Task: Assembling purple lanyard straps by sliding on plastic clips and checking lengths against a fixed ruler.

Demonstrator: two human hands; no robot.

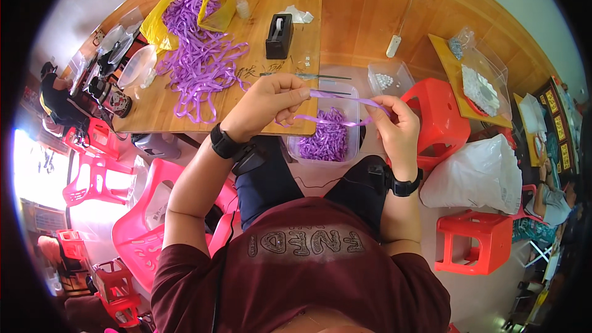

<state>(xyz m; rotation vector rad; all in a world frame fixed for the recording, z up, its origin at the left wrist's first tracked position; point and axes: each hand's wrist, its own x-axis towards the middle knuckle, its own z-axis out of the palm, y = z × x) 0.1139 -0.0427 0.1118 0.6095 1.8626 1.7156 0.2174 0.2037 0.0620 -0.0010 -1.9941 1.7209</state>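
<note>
A purple ribbon (342,97) runs between my two hands above the table's right edge. My left hand (271,103) pinches one part of it between thumb and fingers. My right hand (398,124) is closed on the other part, and a second strand hangs back below toward the left. Beneath my hands, a clear plastic tub (354,148) holds a heap of short purple ribbon pieces (323,139). Scissors (330,76) lie at the table edge just beyond my left hand, partly covered by it. Long loose purple ribbons (200,68) spill over the table from a yellow plastic bag (161,23).
A black tape dispenser (279,37) stands on the wooden table (259,3). Right of the tub are a clear box (390,78) with small white pieces, red stools (439,114) and a white sack (475,174). A pink chair (145,234) is at my left.
</note>
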